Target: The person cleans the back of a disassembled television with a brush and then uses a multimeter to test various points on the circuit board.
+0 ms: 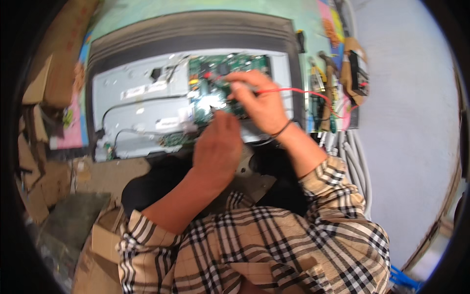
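A large flat panel (pixel 142 110), apparently an opened TV with a black frame, lies before me. A green circuit board (pixel 254 63) is fixed on its right half. My right hand (pixel 257 95) pinches a red test probe (pixel 211 76) over the upper part of this board, and a red lead (pixel 293 90) runs from it to the right. Lower down, the fingers of my left hand (pixel 221 142) close on a thin dark-tipped probe (pixel 213 109) pointed at the board's middle. Most of that probe is hidden by my fingers, and motion blurs both hands.
Right of the panel lie a black multimeter (pixel 359 73) in a cardboard holder and several hand tools (pixel 323 78). Grey conduits (pixel 355 161) run down beside the table. Cardboard boxes (pixel 54 81) stand at the left. A black cable (pixel 142 99) crosses the panel.
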The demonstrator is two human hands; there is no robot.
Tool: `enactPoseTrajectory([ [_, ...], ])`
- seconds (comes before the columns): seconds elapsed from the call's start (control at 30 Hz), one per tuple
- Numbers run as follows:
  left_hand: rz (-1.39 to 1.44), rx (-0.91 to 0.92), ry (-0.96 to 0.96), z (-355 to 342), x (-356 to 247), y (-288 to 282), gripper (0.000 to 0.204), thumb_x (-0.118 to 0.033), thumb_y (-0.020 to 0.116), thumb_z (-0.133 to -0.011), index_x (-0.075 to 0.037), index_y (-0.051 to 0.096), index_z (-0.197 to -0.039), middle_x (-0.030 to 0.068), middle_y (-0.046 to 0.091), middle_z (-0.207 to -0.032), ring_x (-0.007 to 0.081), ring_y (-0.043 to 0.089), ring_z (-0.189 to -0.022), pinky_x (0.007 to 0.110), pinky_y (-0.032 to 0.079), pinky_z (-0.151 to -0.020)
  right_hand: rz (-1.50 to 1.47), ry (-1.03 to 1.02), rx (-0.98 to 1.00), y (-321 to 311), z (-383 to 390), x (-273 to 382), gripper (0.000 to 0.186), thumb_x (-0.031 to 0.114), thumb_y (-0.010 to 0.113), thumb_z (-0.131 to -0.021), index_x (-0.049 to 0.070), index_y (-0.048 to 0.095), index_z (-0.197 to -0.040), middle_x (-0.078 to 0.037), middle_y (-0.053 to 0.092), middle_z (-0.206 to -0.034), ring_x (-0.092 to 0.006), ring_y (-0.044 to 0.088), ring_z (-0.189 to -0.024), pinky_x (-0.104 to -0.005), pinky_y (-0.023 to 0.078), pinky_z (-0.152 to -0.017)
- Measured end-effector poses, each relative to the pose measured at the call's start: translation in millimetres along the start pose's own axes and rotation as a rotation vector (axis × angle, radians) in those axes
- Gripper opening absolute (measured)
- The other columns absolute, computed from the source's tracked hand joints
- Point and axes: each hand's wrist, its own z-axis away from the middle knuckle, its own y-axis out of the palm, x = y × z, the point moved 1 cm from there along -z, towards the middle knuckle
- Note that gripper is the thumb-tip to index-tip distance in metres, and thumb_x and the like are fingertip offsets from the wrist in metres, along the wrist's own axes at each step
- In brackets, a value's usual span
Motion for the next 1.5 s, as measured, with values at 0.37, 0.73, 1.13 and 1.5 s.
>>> enactPoseTrajectory([
  [0.37, 0.139, -0.028, 0.215, 20.3, -12.9, 11.3, 0.012, -0.006, 0.063, -0.075, -0.007, 0.052, -0.082, 0.0075, 0.049, -0.08, 0.0182, 0.059, -0.067, 0.03, 0.051, -0.058, -0.209, 0.159, -0.144, -16.8, 9.4, -1.1, 0.014, 0.017, 0.069, -0.097, 0.003, 0.068, -0.098, 0.002, 0.062, -0.076, -0.0049, 0.057, -0.062, -0.021, 0.045, -0.054],
  [0.73, 0.206, -0.072, 0.196, 23.0, 1.3, 26.1, 0.012, -0.007, 0.063, -0.077, -0.009, 0.051, -0.079, 0.0062, 0.048, -0.075, 0.0202, 0.057, -0.065, 0.033, 0.049, -0.056, -0.18, 0.247, -0.049, -21.9, 24.6, -7.7, 0.019, 0.014, 0.061, -0.101, 0.002, 0.07, -0.112, 0.001, 0.064, -0.08, -0.007, 0.062, -0.068, -0.022, 0.051, -0.061],
  [1.13, 0.139, 0.028, 0.183, 16.0, 12.7, 25.0, 0.009, -0.008, 0.062, -0.076, -0.008, 0.053, -0.079, 0.0061, 0.051, -0.078, 0.0203, 0.059, -0.07, 0.033, 0.049, -0.061, -0.105, 0.21, 0.008, -14.4, 27.0, -8.4, 0.021, 0.016, 0.061, -0.102, 0.001, 0.072, -0.11, -0.01, 0.067, -0.105, -0.015, 0.069, -0.079, -0.0275, 0.055, -0.071],
  [1.5, 0.2, 0.052, 0.213, 14.1, 18.3, 25.9, 0.006, -0.009, 0.063, -0.075, -0.007, 0.058, -0.078, 0.0064, 0.053, -0.075, 0.0204, 0.06, -0.071, 0.033, 0.049, -0.062, -0.1, 0.311, 0.044, 2.6, 45.8, -6.4, 0.021, 0.016, 0.059, -0.102, 0.0, 0.073, -0.104, -0.009, 0.068, -0.096, -0.0128, 0.066, -0.068, -0.0265, 0.052, -0.065],
])
